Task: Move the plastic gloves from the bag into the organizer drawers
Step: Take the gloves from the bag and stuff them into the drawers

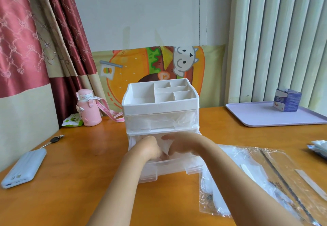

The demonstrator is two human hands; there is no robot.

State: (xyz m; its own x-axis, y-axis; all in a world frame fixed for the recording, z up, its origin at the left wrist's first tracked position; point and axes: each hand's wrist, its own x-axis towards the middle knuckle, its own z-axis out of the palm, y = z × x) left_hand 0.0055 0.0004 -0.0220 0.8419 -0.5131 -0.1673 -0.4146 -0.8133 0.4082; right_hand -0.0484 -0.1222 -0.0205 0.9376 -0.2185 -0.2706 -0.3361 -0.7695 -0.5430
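Gloves (166,146) are being tucked into the open lower drawer (169,168), right hand (180,144) grip pinching them, left hand (150,147) grip blurred, cannot tell, best pressing flat below the rim.

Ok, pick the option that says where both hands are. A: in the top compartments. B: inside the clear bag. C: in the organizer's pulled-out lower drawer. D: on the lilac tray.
C: the left hand and right hand both reach into the pulled-out lower drawer of the organizer, with crumpled plastic gloves between them.
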